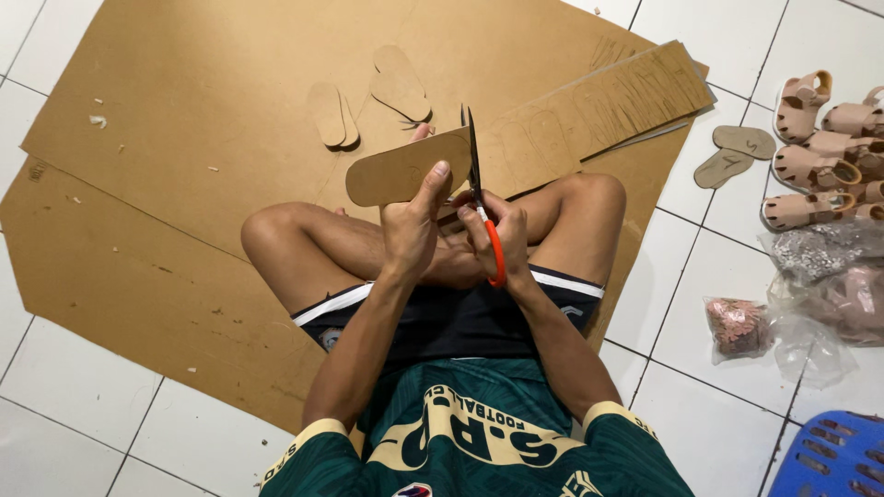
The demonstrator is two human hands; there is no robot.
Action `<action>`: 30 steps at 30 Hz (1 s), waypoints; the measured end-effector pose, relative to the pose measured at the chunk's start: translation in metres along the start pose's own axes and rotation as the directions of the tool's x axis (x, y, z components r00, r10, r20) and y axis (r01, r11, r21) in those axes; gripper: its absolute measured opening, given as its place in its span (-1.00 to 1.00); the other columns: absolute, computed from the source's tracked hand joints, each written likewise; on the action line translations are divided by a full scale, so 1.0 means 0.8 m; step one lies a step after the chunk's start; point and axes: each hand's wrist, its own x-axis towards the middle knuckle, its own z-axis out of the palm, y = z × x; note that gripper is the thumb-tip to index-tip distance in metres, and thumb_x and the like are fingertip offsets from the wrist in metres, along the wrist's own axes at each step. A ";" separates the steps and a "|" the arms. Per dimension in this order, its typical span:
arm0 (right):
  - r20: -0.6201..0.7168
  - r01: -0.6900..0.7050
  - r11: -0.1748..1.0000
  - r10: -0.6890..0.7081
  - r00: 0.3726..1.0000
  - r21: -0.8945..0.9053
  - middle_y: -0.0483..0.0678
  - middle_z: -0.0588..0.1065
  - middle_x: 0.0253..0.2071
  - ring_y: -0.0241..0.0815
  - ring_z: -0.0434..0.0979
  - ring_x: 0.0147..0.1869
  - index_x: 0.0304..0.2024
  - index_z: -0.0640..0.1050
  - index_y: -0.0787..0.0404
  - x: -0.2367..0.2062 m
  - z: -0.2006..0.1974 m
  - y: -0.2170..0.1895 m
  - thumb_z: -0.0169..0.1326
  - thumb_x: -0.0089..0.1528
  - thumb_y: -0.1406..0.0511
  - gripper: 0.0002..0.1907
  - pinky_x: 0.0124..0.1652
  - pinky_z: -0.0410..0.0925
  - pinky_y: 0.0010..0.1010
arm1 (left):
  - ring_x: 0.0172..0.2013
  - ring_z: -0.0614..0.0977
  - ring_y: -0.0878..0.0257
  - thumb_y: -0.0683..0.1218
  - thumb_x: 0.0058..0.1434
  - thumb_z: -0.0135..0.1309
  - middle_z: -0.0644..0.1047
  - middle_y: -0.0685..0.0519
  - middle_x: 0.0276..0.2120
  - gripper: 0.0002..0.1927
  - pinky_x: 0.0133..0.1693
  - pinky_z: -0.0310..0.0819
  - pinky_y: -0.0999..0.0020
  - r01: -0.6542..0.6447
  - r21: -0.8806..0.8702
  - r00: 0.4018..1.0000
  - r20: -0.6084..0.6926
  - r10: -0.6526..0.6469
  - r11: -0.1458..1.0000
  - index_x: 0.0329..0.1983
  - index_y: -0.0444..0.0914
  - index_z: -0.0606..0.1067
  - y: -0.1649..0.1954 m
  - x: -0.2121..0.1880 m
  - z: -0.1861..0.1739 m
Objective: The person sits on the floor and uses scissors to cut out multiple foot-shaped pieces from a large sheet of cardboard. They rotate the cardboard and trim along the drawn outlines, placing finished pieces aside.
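Both arms reach forward over crossed legs. Left hand pinches the cardboard sole by its near edge; right hand grips orange-handled scissors, blades at the sole's right end. Turning the sole, not the scissors, should keep the curve smooth.
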 end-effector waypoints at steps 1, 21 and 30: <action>0.002 0.012 1.000 -0.012 1.000 -0.019 -0.16 0.39 -0.62 -0.44 0.28 -0.57 -0.15 0.61 0.33 -0.001 0.001 0.001 0.08 0.30 0.30 -0.80 -0.53 0.17 -0.52 | 0.00 0.56 0.36 -0.20 0.38 0.10 0.49 0.04 0.11 -0.44 -0.02 0.53 0.49 -0.006 -0.038 1.000 -0.012 0.005 0.999 0.41 -0.37 0.28 -0.005 0.000 0.000; 0.023 0.080 0.993 -0.082 0.996 0.090 -0.19 0.42 -0.55 -0.48 0.27 -0.54 -0.14 0.58 0.34 -0.003 0.002 -0.002 0.07 0.30 0.32 -0.81 -0.53 0.16 -0.57 | 0.02 0.63 0.23 -0.15 0.34 0.15 0.57 -0.12 0.08 -0.52 0.00 0.58 0.40 0.007 0.247 0.999 0.031 -0.015 0.969 0.27 -0.46 0.43 0.018 -0.005 -0.005; 0.043 0.070 0.997 -0.071 0.997 0.030 -0.18 0.37 -0.62 -0.47 0.25 -0.58 -0.18 0.60 0.34 -0.006 -0.005 -0.008 0.09 0.29 0.32 -0.82 -0.54 0.14 -0.56 | 0.02 0.64 0.23 -0.15 0.31 0.19 0.59 -0.11 0.06 -0.51 0.06 0.60 0.38 -0.006 0.327 0.992 0.118 -0.034 0.945 0.26 -0.44 0.46 0.034 0.006 -0.014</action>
